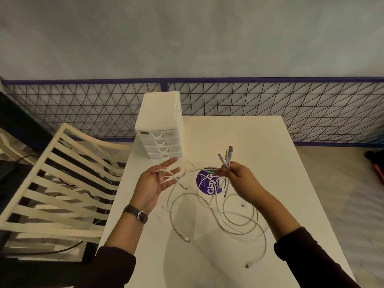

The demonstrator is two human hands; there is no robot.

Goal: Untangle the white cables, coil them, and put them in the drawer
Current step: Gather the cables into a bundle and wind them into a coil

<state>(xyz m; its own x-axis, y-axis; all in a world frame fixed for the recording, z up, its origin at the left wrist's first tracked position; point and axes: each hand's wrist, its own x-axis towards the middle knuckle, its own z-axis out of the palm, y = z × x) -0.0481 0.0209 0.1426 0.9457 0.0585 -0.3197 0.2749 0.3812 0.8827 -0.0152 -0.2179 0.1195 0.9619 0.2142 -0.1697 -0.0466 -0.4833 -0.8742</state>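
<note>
White cables (pixel 228 217): plug ends bunched in R hand (pixel 239 175) pinch, sticking up past fingers. Slack runs down + toward L hand (pixel 154 181), which is spread, strands draped over fingers, not clamped. Rest looped on table (pixel 280 163) below grip. Drawer unit (pixel 160 123) beyond L hand, drawers closed.

Dim, warm indoor light | soft arm shadows across white table (pixel 280 142) | wide-angle bending at edges beyond table | slight softness throughout

Grey wall (pixel 187 38), blue mesh fence (pixel 270 104), cream slatted chair (pixel 62 183), white table (pixel 291 163).
</note>
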